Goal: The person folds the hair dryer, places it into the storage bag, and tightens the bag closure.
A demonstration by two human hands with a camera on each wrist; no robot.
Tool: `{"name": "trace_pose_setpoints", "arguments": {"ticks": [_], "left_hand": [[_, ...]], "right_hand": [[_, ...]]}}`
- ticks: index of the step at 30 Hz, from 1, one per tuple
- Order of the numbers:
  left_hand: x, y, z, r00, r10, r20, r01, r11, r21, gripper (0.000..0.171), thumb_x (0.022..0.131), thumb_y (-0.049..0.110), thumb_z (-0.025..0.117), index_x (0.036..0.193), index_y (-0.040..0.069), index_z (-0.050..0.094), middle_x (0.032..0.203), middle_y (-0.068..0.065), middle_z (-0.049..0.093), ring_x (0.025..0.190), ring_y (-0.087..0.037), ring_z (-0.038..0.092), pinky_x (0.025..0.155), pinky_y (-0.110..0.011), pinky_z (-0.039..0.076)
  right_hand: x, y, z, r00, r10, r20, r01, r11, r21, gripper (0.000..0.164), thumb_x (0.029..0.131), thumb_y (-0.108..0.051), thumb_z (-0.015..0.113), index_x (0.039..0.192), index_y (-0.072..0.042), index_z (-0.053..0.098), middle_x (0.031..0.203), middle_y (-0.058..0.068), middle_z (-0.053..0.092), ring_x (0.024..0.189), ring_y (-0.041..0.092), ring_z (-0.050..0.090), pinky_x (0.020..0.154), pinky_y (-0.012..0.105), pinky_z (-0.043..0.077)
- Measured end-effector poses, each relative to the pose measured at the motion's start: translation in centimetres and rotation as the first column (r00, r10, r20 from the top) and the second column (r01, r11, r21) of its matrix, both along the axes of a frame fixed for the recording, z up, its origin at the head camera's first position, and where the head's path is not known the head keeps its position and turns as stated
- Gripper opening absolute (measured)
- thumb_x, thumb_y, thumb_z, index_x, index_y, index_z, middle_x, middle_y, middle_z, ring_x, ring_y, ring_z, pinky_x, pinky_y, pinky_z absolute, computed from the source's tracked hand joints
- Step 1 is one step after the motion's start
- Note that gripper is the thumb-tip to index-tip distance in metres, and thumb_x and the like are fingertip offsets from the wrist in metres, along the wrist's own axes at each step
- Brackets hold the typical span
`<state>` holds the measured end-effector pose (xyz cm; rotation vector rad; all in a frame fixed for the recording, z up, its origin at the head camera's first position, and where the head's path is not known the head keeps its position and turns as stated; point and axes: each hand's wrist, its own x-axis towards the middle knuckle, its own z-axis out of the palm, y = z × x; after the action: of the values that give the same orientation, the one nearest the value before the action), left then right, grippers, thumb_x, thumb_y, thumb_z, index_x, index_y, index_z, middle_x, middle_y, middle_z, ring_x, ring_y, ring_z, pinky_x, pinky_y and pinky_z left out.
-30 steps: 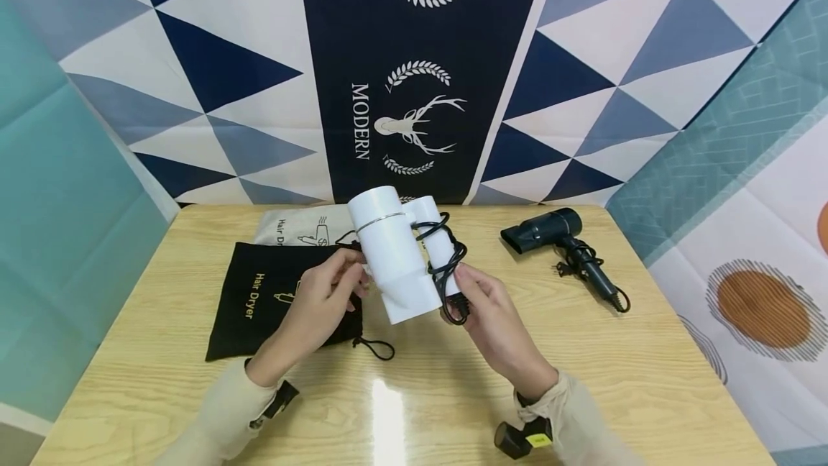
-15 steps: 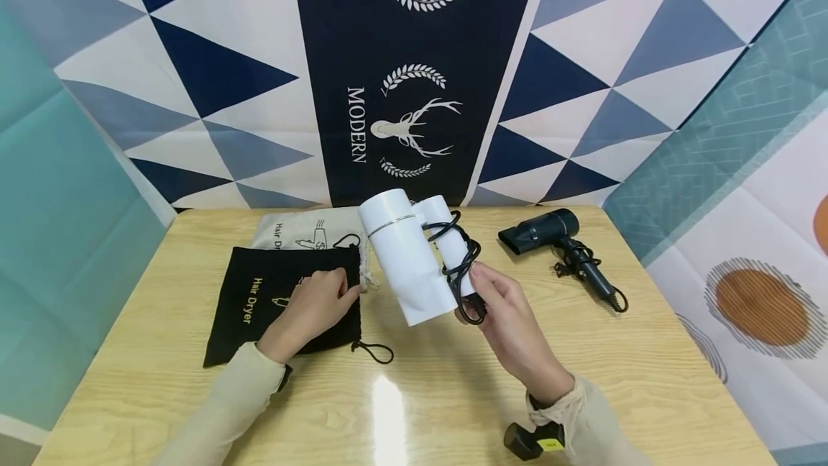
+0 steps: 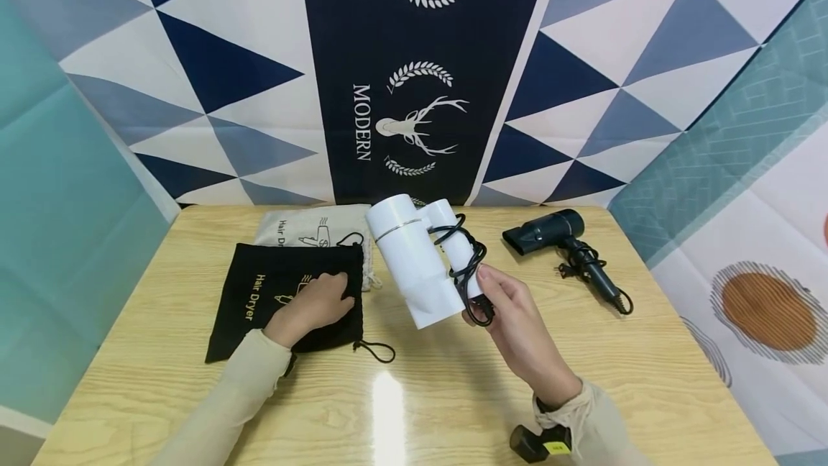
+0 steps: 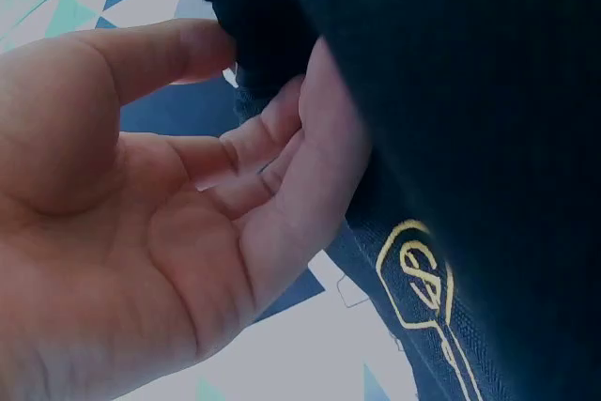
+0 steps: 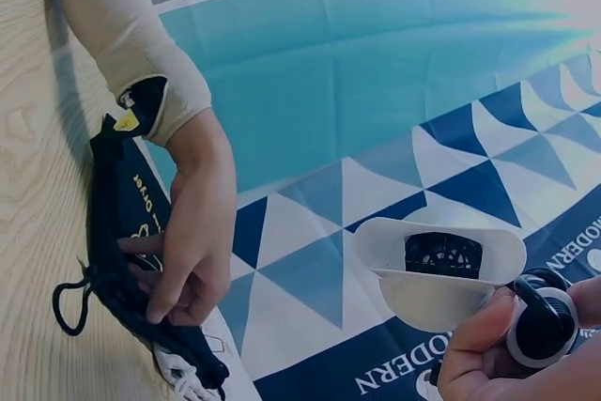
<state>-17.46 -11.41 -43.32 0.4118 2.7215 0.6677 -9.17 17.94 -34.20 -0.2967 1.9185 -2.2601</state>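
My right hand point(image 3: 520, 322) grips the handle of a white hair dryer point(image 3: 414, 257), held tilted above the table. Its black cord point(image 3: 475, 254) is wound around the handle. The right wrist view shows the end of the barrel with a dark grille point(image 5: 443, 254). My left hand point(image 3: 315, 305) is over a black drawstring bag point(image 3: 234, 333) with "Hair Dryer" printed in gold. In the left wrist view, its bent fingers touch the black cloth point(image 4: 488, 119) near the gathered mouth, thumb apart from them, and a fold hides part of the index finger.
A light grey drawstring bag point(image 3: 291, 225) lies behind the black one, partly covered by it. At the back right of the wooden table point(image 3: 453, 408) rests a black hair dryer point(image 3: 550, 229) with its cord wound up. A patterned cloth wall stands behind the table.
My left hand has let go of the white hair dryer and moved left and down onto the black bag. My right hand has shifted slightly right with the dryer.
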Motion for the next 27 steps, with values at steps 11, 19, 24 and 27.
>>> {"name": "trace_pose_setpoints", "arguments": {"ticks": [11,19,24,27], "left_hand": [[-0.2,-1.3,1.5,0.994,0.019,-0.109,-0.01,0.997,0.078,0.018,0.095,0.008,0.058,0.079,0.007,0.05,0.06,-0.005,0.043,0.045,-0.015,0.038,0.044,-0.027,0.03],[-0.3,-1.9,2.3,0.966,0.003,-0.257,0.027,0.993,0.112,0.032,0.09,-0.003,0.058,0.12,0.004,0.053,0.065,-0.004,0.051,0.047,-0.016,0.04,0.044,-0.027,0.03],[0.0,-2.1,2.5,0.962,-0.042,-0.269,0.055,0.998,0.04,0.024,0.091,-0.005,0.055,0.111,0.003,0.066,0.093,-0.009,0.06,0.07,-0.02,0.051,0.057,-0.032,0.044],[0.1,-2.1,2.8,0.965,-0.044,-0.259,0.045,0.999,-0.001,0.025,0.093,-0.001,0.056,0.116,-0.002,0.067,0.106,-0.015,0.062,0.079,-0.022,0.058,0.063,-0.036,0.05]], "right_hand": [[-0.4,-0.5,-0.8,0.999,0.029,0.035,-0.029,1.0,0.004,0.037,0.108,-0.033,0.043,0.115,-0.001,0.059,0.077,0.001,0.048,0.064,0.01,0.047,0.066,0.026,0.049],[-0.7,-0.6,-1.1,0.998,0.034,0.054,-0.034,0.999,0.01,0.038,0.107,-0.033,0.044,0.117,0.0,0.059,0.08,0.001,0.049,0.065,0.01,0.047,0.067,0.026,0.05],[-0.7,-0.8,-1.3,0.998,0.034,0.057,-0.035,0.999,0.022,0.039,0.107,-0.033,0.044,0.116,0.002,0.058,0.08,0.001,0.05,0.065,0.01,0.047,0.067,0.027,0.05],[-0.8,-0.9,-1.3,0.998,0.027,0.06,-0.029,0.999,0.029,0.04,0.107,-0.034,0.045,0.114,0.003,0.058,0.079,0.002,0.049,0.064,0.01,0.047,0.066,0.027,0.049]]}}
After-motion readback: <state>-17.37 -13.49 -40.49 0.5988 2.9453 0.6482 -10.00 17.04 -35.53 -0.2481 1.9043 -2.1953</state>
